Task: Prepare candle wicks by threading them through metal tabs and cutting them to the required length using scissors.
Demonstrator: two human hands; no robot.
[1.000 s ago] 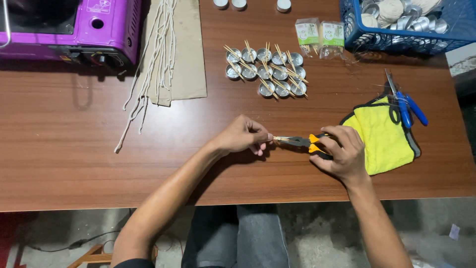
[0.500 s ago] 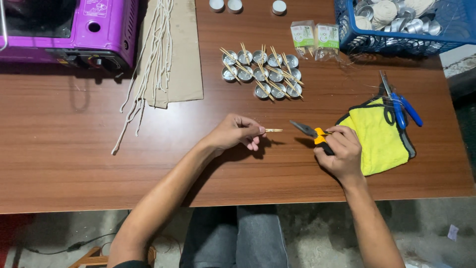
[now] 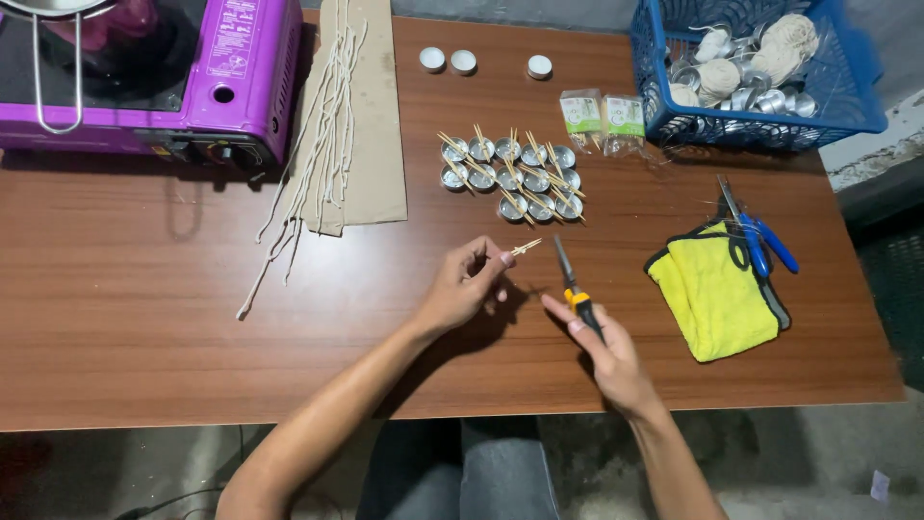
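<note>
The left hand point(image 3: 465, 286) pinches a short wooden stick point(image 3: 525, 247) between thumb and fingertips, the stick poking out to the right and slightly far, above the brown wooden table point(image 3: 144, 318). Just right of it, the right hand point(image 3: 604, 351) is closed around the yellow-and-black handles of a pair of pliers point(image 3: 572, 285), whose dark nose points to the far side; nose and stick tip are near each other but apart.

Farther off lies a cluster of small metal cups point(image 3: 510, 176) with sticks laid across them, and beyond those two small clear packets point(image 3: 603, 117) and three loose cups point(image 3: 463, 62). Right of the hands, a yellow cloth point(image 3: 710, 294) lies flat, with blue-handled scissors point(image 3: 754, 234) at its far edge. A blue basket point(image 3: 866, 106) with twine balls and cups sits at the far right corner. At far left stands a purple stove point(image 3: 245, 77), with white strings point(image 3: 313, 164) over a brown cardboard sheet point(image 3: 377, 144) beside it
</note>
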